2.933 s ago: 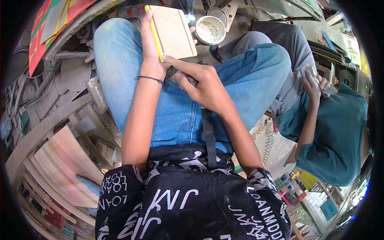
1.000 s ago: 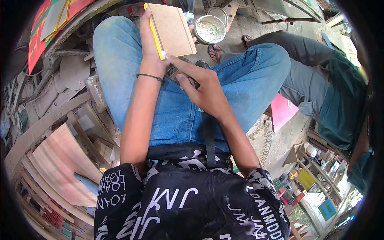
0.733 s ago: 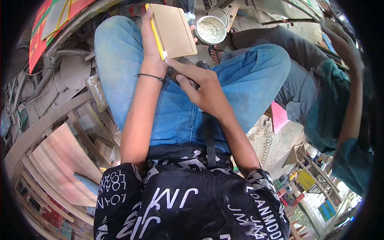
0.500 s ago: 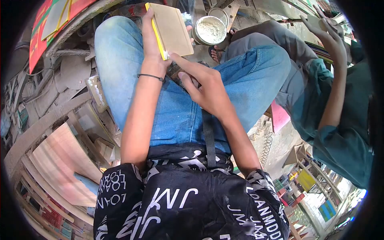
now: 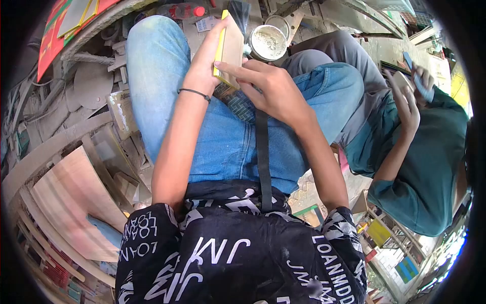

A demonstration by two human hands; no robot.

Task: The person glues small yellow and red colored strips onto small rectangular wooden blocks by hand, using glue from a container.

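A small flat wooden board [image 5: 232, 53] with a yellow edge is gripped in my left hand [image 5: 201, 65], tilted so that its edge faces up toward me. The index finger of my right hand [image 5: 277, 92] is stretched out and its tip touches the yellow edge near the board's lower corner. My right thumb is held apart below it, and the other fingers are partly hidden. Just beyond the board stands an open tub of whitish paste [image 5: 268, 42], with a round lid [image 5: 278, 24] behind it.
A plastic bottle with a red cap [image 5: 180, 11] lies beyond my left knee. On the right, a co-worker in a green shirt [image 5: 420, 167] holds a small pale piece in their hands [image 5: 409, 104]. Wooden parts [image 5: 76, 197] are stacked at left. A red-and-green panel [image 5: 61, 38] is at upper left.
The board has turned more edge-on and shifted right. My right index finger has moved along with the yellow edge, and the white paste at the corner no longer shows. The co-worker's hands have lowered.
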